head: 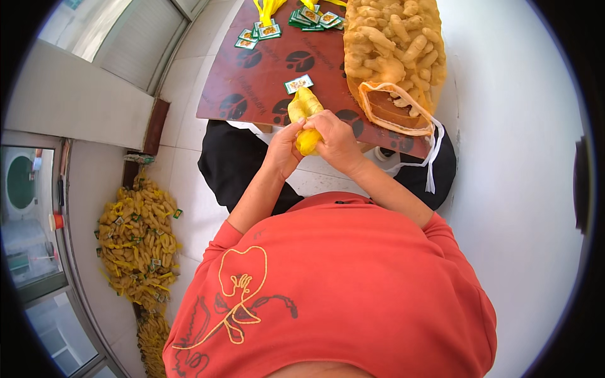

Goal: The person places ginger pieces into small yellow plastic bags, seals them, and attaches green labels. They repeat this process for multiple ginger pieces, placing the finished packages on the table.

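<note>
A yellow mesh bag with ginger pieces in it is held between my two hands, over the table's near edge. My left hand grips it from the left side. From the right, my right hand pinches the gathered netting, and a bunched yellow part bulges below the fingers. The label card, green-edged and printed, lies at the bag's far end; whether it is attached cannot be seen. Fingers hide the middle of the bag.
On the brown-red table stand label cards in piles with yellow netting. A large orange mesh sack of ginger lies at the right, its mouth facing me. Bagged ginger is heaped on the floor at left. A white wall bounds the right.
</note>
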The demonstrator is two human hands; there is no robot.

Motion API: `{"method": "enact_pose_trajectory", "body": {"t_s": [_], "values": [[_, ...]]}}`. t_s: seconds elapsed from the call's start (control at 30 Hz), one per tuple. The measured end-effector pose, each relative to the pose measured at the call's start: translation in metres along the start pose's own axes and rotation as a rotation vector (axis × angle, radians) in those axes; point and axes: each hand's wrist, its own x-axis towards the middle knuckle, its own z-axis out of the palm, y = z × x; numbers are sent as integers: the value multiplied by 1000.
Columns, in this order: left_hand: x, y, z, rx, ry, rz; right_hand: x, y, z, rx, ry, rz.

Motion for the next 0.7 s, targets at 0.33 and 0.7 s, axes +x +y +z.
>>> {"method": "enact_pose_trajectory", "body": {"t_s": [0.33, 0.7], "values": [[-7, -5, -2, -42, -98, -145, -2, -2, -10, -60, -55, 91], [-9, 0, 5, -108, -43, -177, -4, -25, -29, -119, -124, -62]]}}
